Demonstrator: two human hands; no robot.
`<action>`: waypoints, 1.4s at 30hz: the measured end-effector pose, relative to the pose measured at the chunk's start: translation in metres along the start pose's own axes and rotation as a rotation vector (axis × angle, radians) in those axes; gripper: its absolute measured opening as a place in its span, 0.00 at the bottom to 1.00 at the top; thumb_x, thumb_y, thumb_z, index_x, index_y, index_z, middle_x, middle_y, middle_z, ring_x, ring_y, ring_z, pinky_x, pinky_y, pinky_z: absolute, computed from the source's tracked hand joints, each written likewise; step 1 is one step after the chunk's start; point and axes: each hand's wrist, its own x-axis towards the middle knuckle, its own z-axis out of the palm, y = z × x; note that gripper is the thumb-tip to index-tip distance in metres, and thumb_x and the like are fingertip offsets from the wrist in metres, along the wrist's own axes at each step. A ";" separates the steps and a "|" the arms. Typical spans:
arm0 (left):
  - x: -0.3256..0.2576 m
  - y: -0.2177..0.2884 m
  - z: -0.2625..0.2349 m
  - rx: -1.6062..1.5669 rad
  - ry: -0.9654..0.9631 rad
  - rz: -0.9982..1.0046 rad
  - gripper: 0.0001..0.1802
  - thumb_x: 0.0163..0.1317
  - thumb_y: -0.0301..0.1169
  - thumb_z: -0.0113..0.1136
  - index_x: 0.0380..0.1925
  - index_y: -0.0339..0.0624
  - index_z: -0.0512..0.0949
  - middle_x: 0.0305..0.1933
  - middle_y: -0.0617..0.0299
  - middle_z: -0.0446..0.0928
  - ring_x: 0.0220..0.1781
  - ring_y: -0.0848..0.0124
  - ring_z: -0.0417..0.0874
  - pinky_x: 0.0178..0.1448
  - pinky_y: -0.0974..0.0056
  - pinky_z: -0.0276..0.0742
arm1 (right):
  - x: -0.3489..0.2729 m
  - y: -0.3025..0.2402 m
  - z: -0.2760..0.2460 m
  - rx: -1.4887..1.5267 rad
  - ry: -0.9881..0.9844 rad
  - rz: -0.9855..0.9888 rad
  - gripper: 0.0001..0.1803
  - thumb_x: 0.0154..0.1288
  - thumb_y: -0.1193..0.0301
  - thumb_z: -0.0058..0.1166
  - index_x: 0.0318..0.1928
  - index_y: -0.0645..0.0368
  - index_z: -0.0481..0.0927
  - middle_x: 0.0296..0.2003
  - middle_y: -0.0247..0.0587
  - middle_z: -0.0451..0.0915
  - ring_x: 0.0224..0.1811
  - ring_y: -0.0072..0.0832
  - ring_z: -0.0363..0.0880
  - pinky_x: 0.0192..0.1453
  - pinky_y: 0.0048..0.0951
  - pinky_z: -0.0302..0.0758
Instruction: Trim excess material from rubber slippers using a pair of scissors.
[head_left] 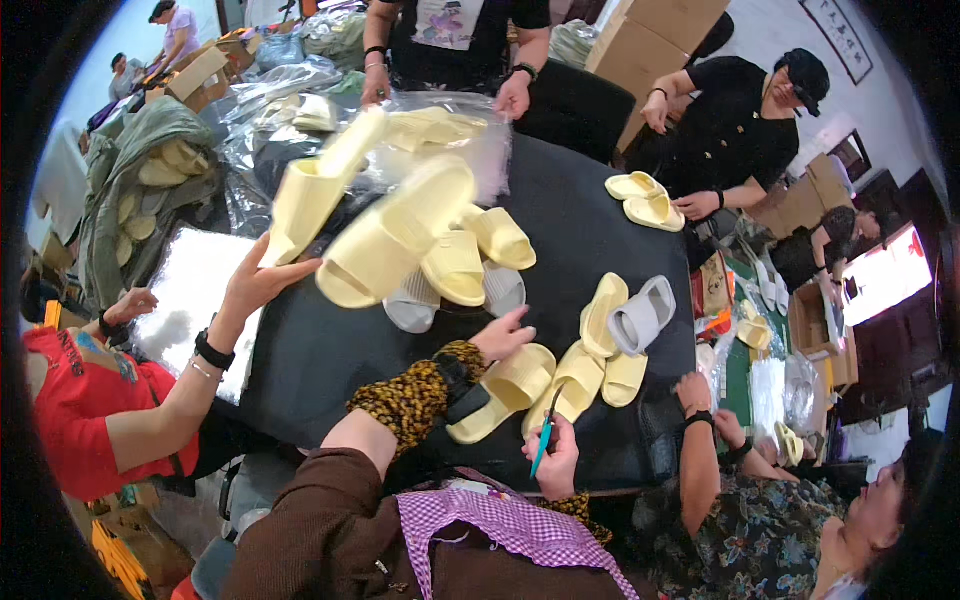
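Left hand: person's left hand (503,335) reaches out over the black table (575,220), fingers loosely spread, tips just short of a pale yellow slide sandal (455,266) and touching none that I can see.
Right hand: right hand (556,460) near the table's near edge, fingers curled tight around teal-handled scissors (545,435), blades pointing away.
Nearest sandals: two yellow sandals (510,385) lie just far of the scissors, one grey sandal (640,315) to the right among more yellow ones.
Left side: a co-worker's hand (255,280) lifts a yellow sandal (315,185); another large sandal (395,235) hangs in the air beside it.
Far side: clear plastic bags (470,130) with sandals inside, another person's hands on them.
Far right: a yellow pair (645,200) by a person in black.
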 end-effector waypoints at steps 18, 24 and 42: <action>-0.139 0.058 -0.099 0.283 0.251 0.290 0.13 0.61 0.26 0.53 0.45 0.31 0.73 0.39 0.60 0.78 0.41 0.77 0.77 0.46 0.72 0.73 | 0.006 0.009 0.012 0.018 -0.165 -0.021 0.24 0.59 0.79 0.51 0.56 0.63 0.62 0.31 0.38 0.73 0.27 0.20 0.72 0.29 0.20 0.72; -0.195 0.064 -0.146 0.385 0.766 0.367 0.12 0.59 0.23 0.53 0.44 0.34 0.74 0.29 0.65 0.74 0.30 0.79 0.73 0.35 0.74 0.70 | 0.009 0.011 0.019 0.003 -0.233 0.003 0.24 0.58 0.79 0.52 0.55 0.64 0.62 0.31 0.38 0.73 0.27 0.20 0.72 0.30 0.20 0.72; -0.142 -0.008 -0.179 0.567 0.789 0.267 0.19 0.54 0.29 0.58 0.45 0.32 0.72 0.42 0.50 0.74 0.35 0.65 0.77 0.42 0.64 0.73 | 0.014 -0.003 0.035 -0.349 -0.415 -0.072 0.26 0.57 0.70 0.60 0.53 0.67 0.67 0.30 0.42 0.76 0.33 0.21 0.75 0.38 0.25 0.72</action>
